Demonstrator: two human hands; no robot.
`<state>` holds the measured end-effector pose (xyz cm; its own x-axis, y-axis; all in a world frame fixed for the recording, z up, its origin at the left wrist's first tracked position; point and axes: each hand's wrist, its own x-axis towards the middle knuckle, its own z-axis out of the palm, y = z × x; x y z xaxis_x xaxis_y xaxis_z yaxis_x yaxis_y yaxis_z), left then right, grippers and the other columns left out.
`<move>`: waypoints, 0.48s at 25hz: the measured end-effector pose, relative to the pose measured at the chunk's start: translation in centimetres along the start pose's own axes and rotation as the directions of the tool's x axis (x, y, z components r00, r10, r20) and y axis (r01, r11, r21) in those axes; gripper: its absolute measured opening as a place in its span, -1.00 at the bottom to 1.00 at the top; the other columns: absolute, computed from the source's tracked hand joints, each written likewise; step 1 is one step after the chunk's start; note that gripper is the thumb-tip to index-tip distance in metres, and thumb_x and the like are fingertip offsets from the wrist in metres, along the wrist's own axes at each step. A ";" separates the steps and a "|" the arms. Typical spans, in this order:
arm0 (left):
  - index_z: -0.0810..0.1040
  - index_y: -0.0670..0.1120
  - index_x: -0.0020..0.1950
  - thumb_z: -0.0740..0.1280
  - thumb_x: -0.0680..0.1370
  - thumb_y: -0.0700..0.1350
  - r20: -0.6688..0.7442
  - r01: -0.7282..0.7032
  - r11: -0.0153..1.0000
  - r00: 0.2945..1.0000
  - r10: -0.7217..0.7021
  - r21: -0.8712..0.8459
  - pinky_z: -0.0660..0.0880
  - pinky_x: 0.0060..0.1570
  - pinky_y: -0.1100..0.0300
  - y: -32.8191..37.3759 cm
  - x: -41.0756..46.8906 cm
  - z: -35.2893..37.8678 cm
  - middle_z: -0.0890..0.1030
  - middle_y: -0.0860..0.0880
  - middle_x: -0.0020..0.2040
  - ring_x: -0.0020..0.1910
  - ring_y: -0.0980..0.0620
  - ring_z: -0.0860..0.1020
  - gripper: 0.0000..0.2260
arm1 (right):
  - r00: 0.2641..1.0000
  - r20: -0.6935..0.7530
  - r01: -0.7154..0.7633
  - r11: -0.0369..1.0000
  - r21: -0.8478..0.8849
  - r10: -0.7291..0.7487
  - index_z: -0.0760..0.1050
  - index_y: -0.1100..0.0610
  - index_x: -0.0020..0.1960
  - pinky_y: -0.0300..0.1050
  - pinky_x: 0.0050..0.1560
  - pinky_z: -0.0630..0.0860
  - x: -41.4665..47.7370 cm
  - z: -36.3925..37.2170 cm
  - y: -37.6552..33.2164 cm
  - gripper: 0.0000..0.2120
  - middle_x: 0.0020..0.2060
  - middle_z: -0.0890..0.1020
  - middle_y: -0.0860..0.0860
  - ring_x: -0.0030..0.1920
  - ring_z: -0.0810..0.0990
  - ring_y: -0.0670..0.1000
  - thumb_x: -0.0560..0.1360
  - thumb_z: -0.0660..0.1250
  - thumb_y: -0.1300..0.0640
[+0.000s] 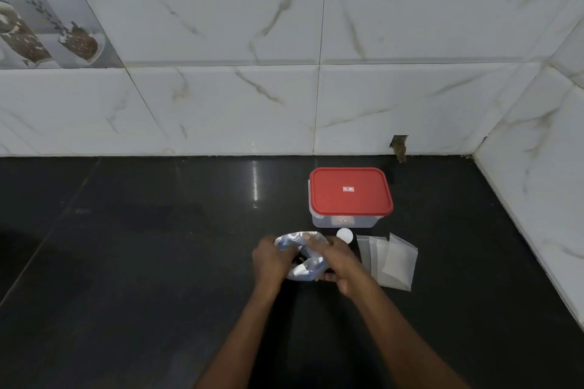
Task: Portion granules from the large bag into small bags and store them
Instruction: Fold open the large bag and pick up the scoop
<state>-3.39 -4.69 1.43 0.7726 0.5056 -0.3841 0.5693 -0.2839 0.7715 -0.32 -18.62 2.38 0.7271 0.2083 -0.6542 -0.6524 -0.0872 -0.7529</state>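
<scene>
The large bag (305, 265), silvery with blue print, stands on the black counter (142, 262) between my two hands. My left hand (271, 259) grips its left side and my right hand (336, 257) grips its right side near the top. Dark contents show through the bag's mouth. Several small clear bags (390, 260) lie flat and overlapping just right of my right hand. A clear box with a red lid (350, 194) sits shut behind them.
A small white round cap or scoop (344, 235) lies between the box and the large bag. White marble-look tiles form the back wall and the right side wall (537, 186).
</scene>
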 end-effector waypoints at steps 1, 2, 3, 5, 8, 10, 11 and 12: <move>0.64 -0.17 0.02 0.43 0.47 -0.03 -0.004 -0.014 0.996 1.000 0.014 0.091 0.61 -0.10 0.07 0.1 0.0 0.2 0.71 -0.17 -0.05 -0.05 -0.16 0.68 -0.76 | 0.995 -0.052 0.078 0.989 -0.129 -0.085 0.49 0.14 0.24 -0.08 -0.12 0.63 -0.1 0.5 -0.1 -0.52 0.04 0.69 0.04 -0.02 0.69 0.05 0.41 0.50 -0.03; 0.64 -0.16 0.07 0.40 0.50 -0.02 -0.019 -0.025 0.981 0.999 0.030 0.193 0.58 -0.08 0.08 0.2 0.1 0.2 0.71 -0.17 0.00 -0.01 -0.19 0.67 -0.75 | 0.975 -0.141 0.122 0.946 -0.299 -0.170 0.44 0.14 0.27 -0.12 -0.14 0.59 -0.2 0.8 -0.2 -0.53 0.09 0.64 0.04 0.01 0.66 0.04 0.43 0.48 0.07; 0.64 -0.16 0.09 0.38 0.52 -0.04 -0.045 -0.028 0.963 0.998 0.041 0.270 0.56 -0.07 0.07 0.2 0.2 -0.1 0.70 -0.18 0.02 0.02 -0.21 0.66 -0.76 | 0.940 -0.231 0.109 0.863 -0.492 -0.250 0.41 0.14 0.29 -0.13 -0.12 0.55 -0.2 0.7 -0.5 -0.56 0.14 0.57 0.07 0.05 0.63 0.07 0.46 0.44 0.13; 0.64 -0.15 0.06 0.33 0.52 -0.11 -0.073 -0.033 0.935 0.995 0.062 0.353 0.56 -0.06 0.04 -0.1 0.7 -0.8 0.69 -0.19 0.03 0.02 -0.23 0.65 -0.81 | 0.895 -0.290 0.018 0.679 -0.734 -0.338 0.42 0.14 0.28 -0.13 -0.07 0.49 -0.2 -0.1 -1.1 -0.63 0.24 0.44 0.12 0.08 0.58 0.11 0.50 0.37 0.20; 0.62 -0.20 0.04 0.35 0.52 -0.17 -0.031 -0.020 0.945 0.999 0.031 0.325 0.52 -0.19 0.13 0.1 0.8 -1.1 0.68 -0.21 0.02 -0.02 -0.19 0.65 -0.84 | 0.882 -0.191 0.028 0.452 -0.891 -0.430 0.46 0.13 0.22 -0.11 0.04 0.54 -0.4 -0.7 -1.1 -0.74 0.23 0.45 0.12 0.06 0.58 0.08 0.54 0.30 0.22; 0.58 -0.23 0.06 0.50 0.44 -0.18 0.080 0.051 0.990 0.995 -0.062 0.134 0.50 -0.38 0.22 0.6 0.6 -1.1 0.66 -0.19 -0.01 -0.14 -0.08 0.65 -0.75 | 0.872 -0.091 0.098 0.355 -0.930 -0.481 0.43 0.12 0.22 -0.12 -0.01 0.53 -0.5 -0.5 -0.7 -0.76 0.14 0.55 0.08 0.06 0.59 0.06 0.56 0.25 0.18; 0.54 -0.24 0.06 0.56 0.39 -0.21 0.116 0.086 0.996 0.989 -0.089 0.028 0.51 -0.42 0.22 0.6 0.4 -1.1 0.64 -0.17 -0.02 -0.15 -0.05 0.64 -0.67 | 0.871 -0.079 0.122 0.367 -0.922 -0.486 0.40 0.10 0.21 -0.15 -0.07 0.50 -0.5 -0.5 -0.7 -0.78 0.08 0.58 0.05 0.03 0.59 0.04 0.57 0.23 0.15; 0.51 -0.23 0.05 0.59 0.36 -0.25 0.101 0.096 0.994 0.991 -0.090 -0.053 0.52 -0.41 0.20 0.5 0.2 -1.1 0.62 -0.15 -0.04 -0.16 -0.04 0.62 -0.63 | 0.875 -0.087 0.129 0.404 -0.906 -0.476 0.38 0.09 0.19 -0.19 -0.13 0.48 -0.5 -0.5 -0.6 -0.81 0.02 0.58 0.03 0.00 0.58 0.02 0.58 0.20 0.14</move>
<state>-3.23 -3.83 2.25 0.7427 0.4441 -0.5012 0.6250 -0.1909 0.7570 -0.19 -19.18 3.16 0.9654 0.1387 -0.2209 0.0239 -0.8904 -0.4545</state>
